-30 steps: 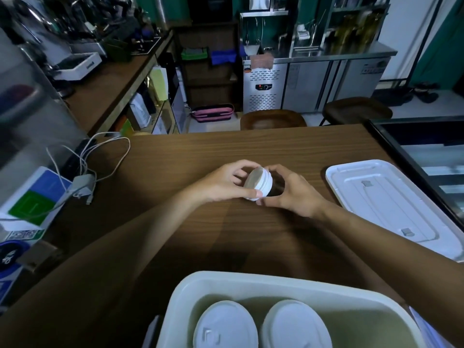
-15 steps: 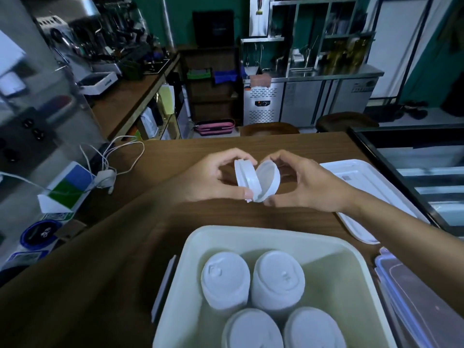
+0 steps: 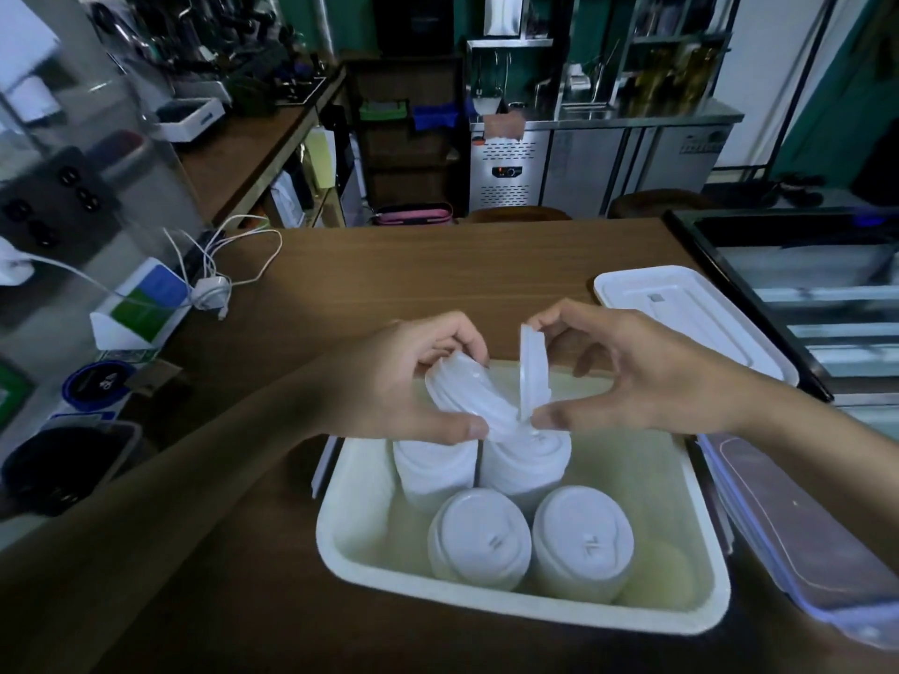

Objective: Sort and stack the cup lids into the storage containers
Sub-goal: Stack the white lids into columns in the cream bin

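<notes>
Gripped white round plastic lid stack (image 3: 467,401) w/ L hand (image 3: 408,381); rim-pinched single white lid (image 3: 530,377) w/ R hand (image 3: 647,377), just beside. Prob. light, flexy; grab rims.

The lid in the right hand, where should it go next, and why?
Probably down onto one of the lid stacks in the white bin. The right hand pinches the single lid on edge just above the bin, beside the small stack that the left hand grips, and four stacks already stand inside.
</notes>
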